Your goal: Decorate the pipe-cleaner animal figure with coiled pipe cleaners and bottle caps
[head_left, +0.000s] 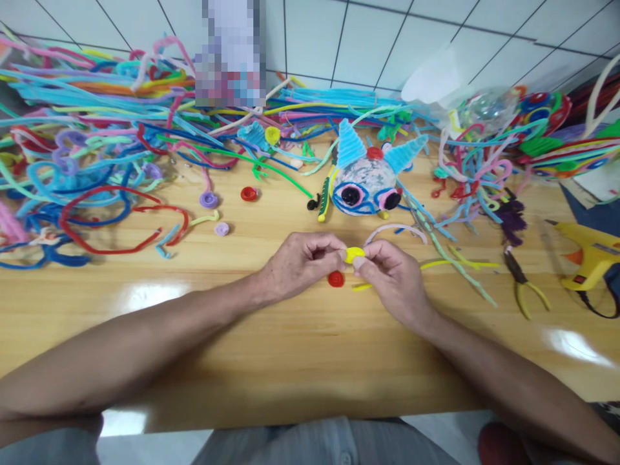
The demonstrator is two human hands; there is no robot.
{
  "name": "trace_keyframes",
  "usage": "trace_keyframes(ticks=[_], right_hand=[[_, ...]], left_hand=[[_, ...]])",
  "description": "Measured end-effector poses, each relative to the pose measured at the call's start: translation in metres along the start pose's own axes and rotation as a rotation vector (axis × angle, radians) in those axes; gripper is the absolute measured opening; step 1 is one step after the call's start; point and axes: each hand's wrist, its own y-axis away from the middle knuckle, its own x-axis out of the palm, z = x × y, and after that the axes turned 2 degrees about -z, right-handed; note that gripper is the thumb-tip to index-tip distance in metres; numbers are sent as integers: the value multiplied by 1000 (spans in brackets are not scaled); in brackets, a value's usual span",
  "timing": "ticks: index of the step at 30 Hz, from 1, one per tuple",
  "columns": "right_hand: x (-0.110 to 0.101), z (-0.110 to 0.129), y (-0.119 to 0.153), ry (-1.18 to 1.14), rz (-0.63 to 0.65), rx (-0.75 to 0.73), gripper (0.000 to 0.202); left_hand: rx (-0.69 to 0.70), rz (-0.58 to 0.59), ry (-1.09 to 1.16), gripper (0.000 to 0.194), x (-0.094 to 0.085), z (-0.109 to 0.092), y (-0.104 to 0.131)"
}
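With my left hand (306,263) and my right hand (394,276) I hold one small yellow coil (355,256) between them, just above the tabletop (290,361). The fingers of my left hand are pressed together and pinch the left edge of the coil; the fingers of my right hand pinch its right edge, with the thumb on the near side. Just below the coil, a red coil (336,279) lies on the wood, near the left fingertips. Beyond my hands sits a round figure (367,181) with two blue ears, blue rims around its black eyes and a red piece on its top. On the right side there are pliers (522,281) with yellow handles, and farther right a yellow glue gun (584,252). On the left lie a purple coil (208,199), a pale purple coil (221,228) and a large tangle of coloured fuzzy stems (92,161).
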Motion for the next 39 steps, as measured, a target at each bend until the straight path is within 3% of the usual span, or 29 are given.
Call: trace_keyframes(ticks=[19, 39], right_hand=[[-3, 1, -1, -90, 41, 40, 15], [-1, 4, -1, 15, 14, -12, 20]], left_hand=[[-5, -113, 54, 22, -1, 0, -3], [-39, -41, 46, 23, 0, 0, -2]])
